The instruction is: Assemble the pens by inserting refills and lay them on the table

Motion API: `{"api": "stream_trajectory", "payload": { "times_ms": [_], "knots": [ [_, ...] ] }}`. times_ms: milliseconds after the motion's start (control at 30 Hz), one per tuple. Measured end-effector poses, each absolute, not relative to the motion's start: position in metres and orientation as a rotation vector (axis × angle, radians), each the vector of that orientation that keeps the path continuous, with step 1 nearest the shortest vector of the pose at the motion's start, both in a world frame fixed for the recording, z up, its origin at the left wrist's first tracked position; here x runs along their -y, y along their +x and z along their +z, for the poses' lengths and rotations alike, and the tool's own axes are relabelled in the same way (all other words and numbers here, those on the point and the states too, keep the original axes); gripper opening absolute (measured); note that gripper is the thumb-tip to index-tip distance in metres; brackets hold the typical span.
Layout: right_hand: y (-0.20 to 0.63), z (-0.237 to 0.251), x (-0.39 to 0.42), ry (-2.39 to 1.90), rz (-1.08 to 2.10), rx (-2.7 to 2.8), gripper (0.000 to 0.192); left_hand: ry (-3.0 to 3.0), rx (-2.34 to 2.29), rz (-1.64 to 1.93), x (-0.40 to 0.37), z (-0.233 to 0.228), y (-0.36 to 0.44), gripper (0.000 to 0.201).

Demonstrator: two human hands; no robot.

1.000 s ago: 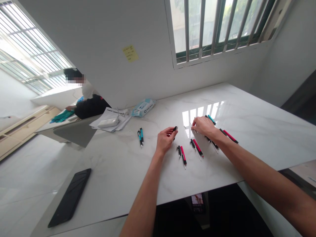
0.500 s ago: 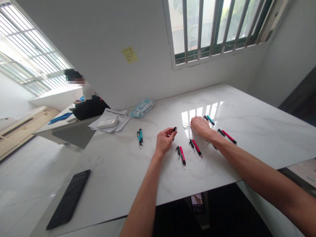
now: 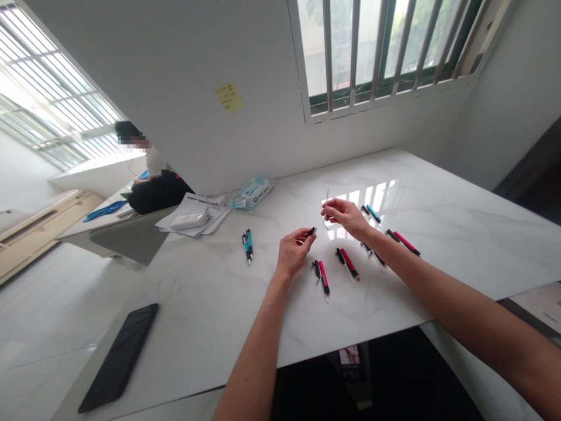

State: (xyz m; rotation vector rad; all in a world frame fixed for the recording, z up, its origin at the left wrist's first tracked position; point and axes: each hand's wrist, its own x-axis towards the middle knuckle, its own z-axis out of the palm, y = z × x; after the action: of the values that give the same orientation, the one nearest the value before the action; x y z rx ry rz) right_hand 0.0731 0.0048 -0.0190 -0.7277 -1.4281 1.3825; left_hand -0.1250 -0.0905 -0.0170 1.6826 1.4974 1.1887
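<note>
The thin refill (image 3: 326, 206) stands nearly upright above the table (image 3: 438, 245), pinched between the right hand's (image 3: 346, 215) fingertips; the left hand (image 3: 293, 250) pinches a black pen part (image 3: 311, 231) just beside it. So light a pinch could let the refill slip or bend among the loose pens (image 3: 346, 263).

White wall (image 3: 175, 70), barred window (image 3: 377, 47)

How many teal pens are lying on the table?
3: two teal pens side by side left of the left hand, one beyond the right hand. Others may be hidden behind the right arm.
</note>
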Motion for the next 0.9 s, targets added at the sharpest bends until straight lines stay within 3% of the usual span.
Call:
{"api": "stream_trajectory", "payload": {
  "times_ms": [367, 633, 900],
  "knots": [
    [0.068, -0.014, 0.009, -0.645, 1.403, 1.623, 0.039, 1.681, -1.44, 1.183, 0.091, -0.018, -0.124, 0.033],
    [0.085, -0.026, -0.003, -1.182, 0.601, 2.059, 0.029, 1.489, -1.358, 1.366, 0.086, -0.016, -0.128, 0.045],
    [0.076, -0.041, -0.01, -1.308, 0.424, 2.301, 0.014, 1.544, -1.55, 1.339, 0.087, -0.016, -0.128, 0.035]
  ]
}}
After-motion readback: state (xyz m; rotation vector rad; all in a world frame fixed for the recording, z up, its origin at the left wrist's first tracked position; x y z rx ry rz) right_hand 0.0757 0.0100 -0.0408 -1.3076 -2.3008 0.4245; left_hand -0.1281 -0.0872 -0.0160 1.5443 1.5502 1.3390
